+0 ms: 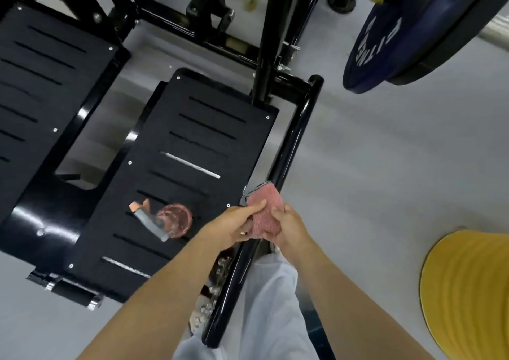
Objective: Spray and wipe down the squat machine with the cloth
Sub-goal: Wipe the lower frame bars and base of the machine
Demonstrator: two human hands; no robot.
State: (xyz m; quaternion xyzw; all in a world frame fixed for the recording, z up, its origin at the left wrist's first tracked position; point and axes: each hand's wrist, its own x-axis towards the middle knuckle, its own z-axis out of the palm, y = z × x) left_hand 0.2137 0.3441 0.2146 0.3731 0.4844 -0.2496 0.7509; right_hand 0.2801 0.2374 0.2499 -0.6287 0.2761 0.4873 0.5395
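The left hand [233, 224] and right hand [289, 226] gripped the cloth [265, 212] at the footplate [214, 142], right edge. The spray bottle [168, 220] lay on it.

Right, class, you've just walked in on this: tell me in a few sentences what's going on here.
A person stands over a black squat machine, holding a pink cloth bunched between the left hand and the right hand, above the glossy frame tube beside the right footplate. A spray bottle of pinkish liquid rests on that footplate, untouched. A blue weight plate hangs nearby.
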